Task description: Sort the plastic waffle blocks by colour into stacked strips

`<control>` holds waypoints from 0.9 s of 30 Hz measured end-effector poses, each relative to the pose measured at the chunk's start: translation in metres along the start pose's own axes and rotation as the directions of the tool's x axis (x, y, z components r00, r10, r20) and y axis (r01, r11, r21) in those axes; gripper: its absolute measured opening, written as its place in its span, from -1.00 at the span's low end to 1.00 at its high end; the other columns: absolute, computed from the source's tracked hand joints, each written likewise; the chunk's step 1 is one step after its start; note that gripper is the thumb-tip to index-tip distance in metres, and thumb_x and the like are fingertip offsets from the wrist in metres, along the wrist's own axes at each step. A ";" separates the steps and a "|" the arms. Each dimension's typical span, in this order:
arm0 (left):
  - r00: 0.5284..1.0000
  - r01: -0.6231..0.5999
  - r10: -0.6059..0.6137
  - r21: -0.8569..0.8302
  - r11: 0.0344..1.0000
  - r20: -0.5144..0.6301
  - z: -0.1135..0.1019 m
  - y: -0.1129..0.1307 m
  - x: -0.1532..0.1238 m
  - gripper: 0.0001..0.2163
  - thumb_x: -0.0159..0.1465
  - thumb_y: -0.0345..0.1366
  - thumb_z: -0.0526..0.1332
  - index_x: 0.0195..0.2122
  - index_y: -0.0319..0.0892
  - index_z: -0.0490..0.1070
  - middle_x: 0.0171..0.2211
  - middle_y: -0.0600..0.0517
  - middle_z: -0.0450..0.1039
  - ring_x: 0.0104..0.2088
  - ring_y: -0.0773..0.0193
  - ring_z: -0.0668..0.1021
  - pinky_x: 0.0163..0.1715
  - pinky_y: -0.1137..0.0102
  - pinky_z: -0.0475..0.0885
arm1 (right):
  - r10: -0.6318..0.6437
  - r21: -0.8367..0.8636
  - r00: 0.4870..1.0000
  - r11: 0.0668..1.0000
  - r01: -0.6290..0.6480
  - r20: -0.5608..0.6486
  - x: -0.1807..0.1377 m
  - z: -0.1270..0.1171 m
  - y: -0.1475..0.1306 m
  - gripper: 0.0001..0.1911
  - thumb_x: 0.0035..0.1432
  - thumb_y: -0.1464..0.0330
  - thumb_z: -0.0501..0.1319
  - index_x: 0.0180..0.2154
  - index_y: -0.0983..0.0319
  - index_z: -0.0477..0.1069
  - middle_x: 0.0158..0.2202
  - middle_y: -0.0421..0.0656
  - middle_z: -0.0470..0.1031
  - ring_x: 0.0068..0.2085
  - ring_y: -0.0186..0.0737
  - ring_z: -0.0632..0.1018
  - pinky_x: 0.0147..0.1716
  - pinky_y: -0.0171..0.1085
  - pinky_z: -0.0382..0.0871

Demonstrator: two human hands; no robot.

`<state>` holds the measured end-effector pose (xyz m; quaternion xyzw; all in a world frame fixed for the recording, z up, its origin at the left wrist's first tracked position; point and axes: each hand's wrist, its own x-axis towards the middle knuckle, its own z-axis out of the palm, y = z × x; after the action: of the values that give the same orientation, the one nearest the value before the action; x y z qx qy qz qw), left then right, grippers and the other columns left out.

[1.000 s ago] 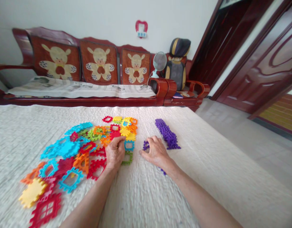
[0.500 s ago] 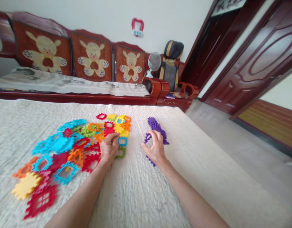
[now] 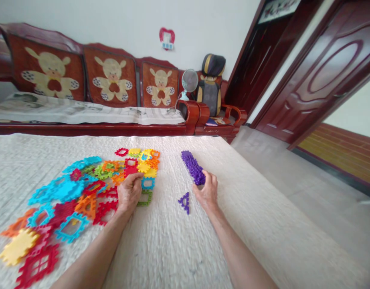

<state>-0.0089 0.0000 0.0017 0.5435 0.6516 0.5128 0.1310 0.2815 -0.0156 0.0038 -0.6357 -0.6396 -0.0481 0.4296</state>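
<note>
A spread of colourful interlocking plastic tiles (image 3: 82, 188) lies on the white quilted cover (image 3: 178, 249). My left hand (image 3: 129, 192) rests curled at the right edge of that spread, beside a blue square tile (image 3: 148, 183) and a green one (image 3: 144, 198). My right hand (image 3: 207, 192) is at the near end of a stacked row of purple tiles (image 3: 192, 166), its fingers closed against the row's end piece. One purple triangle tile (image 3: 185, 202) lies flat just left of my right hand.
A red wooden sofa (image 3: 112, 104) with bear-print cushions runs along the far side. A small fan (image 3: 189, 82) and a massage cushion (image 3: 213, 82) stand at its right end. Dark red doors (image 3: 317, 80) and tiled floor (image 3: 308, 192) lie to the right.
My right hand moved right from the loose purple piece to the near end of the purple stack. The purple triangle now lies uncovered on the cover. My left hand stayed put.
</note>
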 end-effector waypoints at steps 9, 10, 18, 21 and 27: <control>0.999 -0.044 0.044 -0.003 0.999 0.005 0.002 -0.005 -0.001 -0.74 0.17 -0.28 0.07 -0.27 -0.13 0.56 -0.48 0.10 0.56 -0.53 0.34 0.52 -0.48 0.47 0.41 | 0.018 -0.001 1.000 1.000 -0.018 0.001 -0.003 0.001 0.005 -0.36 -0.06 0.27 0.25 0.09 0.29 0.23 -0.07 0.02 0.31 -0.01 0.04 0.36 0.04 0.03 0.28; 0.998 -0.063 0.063 -0.001 0.998 0.001 0.002 -0.005 -0.002 -0.75 0.18 -0.29 0.07 -0.27 -0.13 0.55 -0.48 0.10 0.56 -0.52 0.33 0.53 -0.48 0.47 0.42 | 0.016 -0.002 1.000 1.000 -0.016 0.002 -0.003 0.001 0.005 -0.37 -0.05 0.27 0.24 0.09 0.29 0.24 -0.07 0.02 0.32 -0.01 0.04 0.36 0.03 0.02 0.29; 0.800 -0.598 0.600 0.059 0.799 -0.018 0.003 0.001 -0.006 -0.77 0.22 -0.47 0.03 -0.24 -0.16 0.45 -0.31 0.00 0.55 -0.26 0.27 0.56 -0.23 0.39 0.48 | -0.021 -0.057 1.000 0.998 0.021 -0.011 -0.002 0.003 0.003 -0.38 -0.07 0.27 0.24 0.07 0.26 0.25 -0.07 0.01 0.32 -0.02 0.04 0.38 0.00 0.01 0.31; 0.725 -0.689 0.687 0.068 0.721 0.051 0.001 0.007 -0.011 -0.75 0.23 -0.52 0.01 -0.20 -0.15 0.42 -0.27 -0.02 0.53 -0.22 0.26 0.54 -0.20 0.36 0.47 | -0.032 -0.079 0.999 0.996 0.030 -0.022 -0.002 0.004 0.000 -0.39 -0.07 0.29 0.24 0.06 0.26 0.26 -0.06 0.01 0.32 -0.02 0.03 0.37 0.00 0.00 0.30; 0.610 -0.786 0.743 0.091 0.612 0.276 0.007 0.012 -0.023 -0.73 0.21 -0.54 0.01 -0.22 -0.16 0.45 -0.28 -0.04 0.53 -0.24 0.23 0.52 -0.22 0.34 0.44 | -0.042 -0.075 0.998 0.996 0.038 -0.050 0.000 0.003 -0.005 -0.40 -0.08 0.28 0.24 0.05 0.25 0.26 -0.04 0.03 0.31 0.01 0.06 0.35 0.00 0.03 0.30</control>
<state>0.0119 -0.0173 -0.0002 0.8313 0.3862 0.3896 -0.0895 0.2760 -0.0150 0.0042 -0.6368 -0.6386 -0.0966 0.4211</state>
